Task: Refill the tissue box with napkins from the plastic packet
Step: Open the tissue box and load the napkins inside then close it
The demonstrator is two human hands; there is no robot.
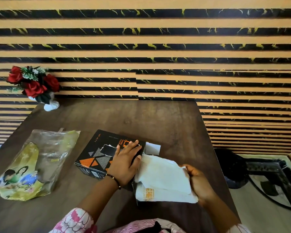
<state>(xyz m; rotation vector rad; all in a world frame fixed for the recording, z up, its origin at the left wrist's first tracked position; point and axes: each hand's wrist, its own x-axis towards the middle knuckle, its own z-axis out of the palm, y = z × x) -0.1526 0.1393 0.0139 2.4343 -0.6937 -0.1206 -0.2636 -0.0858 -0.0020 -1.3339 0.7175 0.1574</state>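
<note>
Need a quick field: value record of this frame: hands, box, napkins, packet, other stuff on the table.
left hand: flat on top of the tissue box, fingers straight
right hand: grips the napkins at their right edge
tissue box: black with orange and grey triangles, lying on the table, end flaps open on the right
napkins: white stack at the box's open end, mostly outside
plastic packet: left of the box, crumpled, looks emptied
table: dark wood
flower vase: white, red roses, far left corner
</note>
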